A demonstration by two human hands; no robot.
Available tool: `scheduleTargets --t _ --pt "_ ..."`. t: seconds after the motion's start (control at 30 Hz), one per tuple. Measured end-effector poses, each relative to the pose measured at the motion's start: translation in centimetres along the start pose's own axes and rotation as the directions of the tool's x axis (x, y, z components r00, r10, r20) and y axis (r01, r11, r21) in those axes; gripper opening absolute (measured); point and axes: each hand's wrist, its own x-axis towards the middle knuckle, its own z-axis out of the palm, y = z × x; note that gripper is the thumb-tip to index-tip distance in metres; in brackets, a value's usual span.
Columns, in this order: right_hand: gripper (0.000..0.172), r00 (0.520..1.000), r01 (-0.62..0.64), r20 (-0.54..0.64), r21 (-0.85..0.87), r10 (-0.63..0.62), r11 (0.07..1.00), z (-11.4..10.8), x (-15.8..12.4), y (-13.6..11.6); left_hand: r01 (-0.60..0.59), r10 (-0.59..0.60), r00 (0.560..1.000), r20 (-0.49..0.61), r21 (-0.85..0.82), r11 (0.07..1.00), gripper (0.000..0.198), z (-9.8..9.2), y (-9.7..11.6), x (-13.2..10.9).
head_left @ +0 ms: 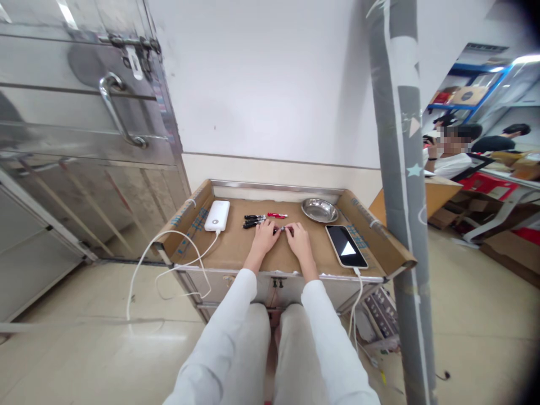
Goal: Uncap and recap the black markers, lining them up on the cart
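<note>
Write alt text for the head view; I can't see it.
A person's left hand and right hand pinch a small dark item over a cardboard-covered tabletop. Black pens and a red pen lie beyond, near a metal bowl; a white power bank sits left, a phone right.

Bench (230, 252) and surroundings. A white power bank (216, 214) lies near the far left corner, its white cable (217, 232) looping past the left edge. A phone (345, 246) lies near the front right corner; a white lead (357, 271) drops over the front edge. A grey column (407, 185) stands beside that corner. Beyond the left edge: metal door (80, 135) with bar handle (115, 112). Beyond the right edge: a seated person (449, 164).
</note>
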Motion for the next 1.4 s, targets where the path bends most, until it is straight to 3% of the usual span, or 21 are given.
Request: scheduleTargets --t 0.67,0.93,1.1,1.4 --pt "0.021 1.000 0.012 -0.015 0.099 -0.011 0.995 0.21 0.10 0.26 -0.021 0.022 1.000 0.005 -0.091 0.996 0.015 0.50 -0.36 0.31" --pt "0.022 1.000 0.021 -0.011 0.017 -0.021 1.000 0.21 0.06 0.09 -0.026 0.026 1.000 -0.004 -0.064 0.998 0.017 0.75 -0.50 0.48" --pt "0.025 0.996 -0.010 -0.086 -0.071 0.004 0.997 -0.05 -0.07 -0.06 0.005 -0.008 0.999 -0.042 -0.084 0.996 0.016 0.60 -0.37 0.30" --pt "0.026 0.995 0.046 -0.092 0.096 -0.037 0.994 -0.26 -0.14 -0.50 -0.088 0.083 0.996 -0.041 -0.153 0.984 0.012 0.20 -0.39 0.28"
